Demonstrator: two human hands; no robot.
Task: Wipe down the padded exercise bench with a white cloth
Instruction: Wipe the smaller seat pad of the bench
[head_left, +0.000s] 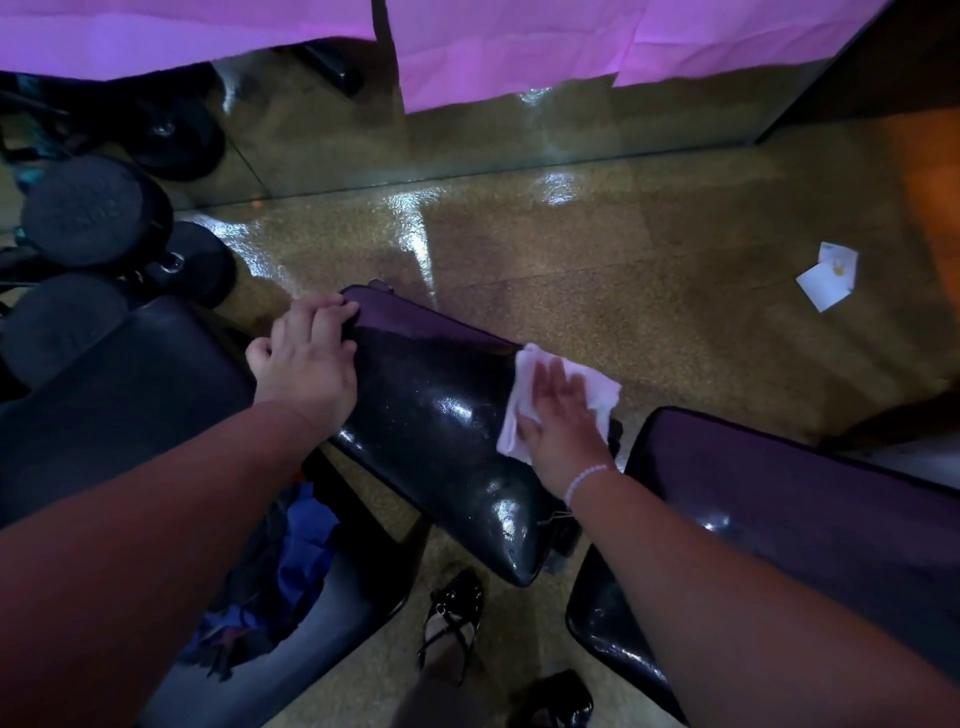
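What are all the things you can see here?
padded bench: one, shiny black, centre
white cloth: one, white, bench's right edge
left pad: one, dark, left
right pad: one, dark, right
round weights: several, black, upper left
paper scraps: two, white, floor at right
blue fabric: one heap, blue, under left arm
shoes: two, black, bottom
bracelet: one, white beads, right wrist
left hand: grips bench's far corner
right hand: flat, pressing the cloth
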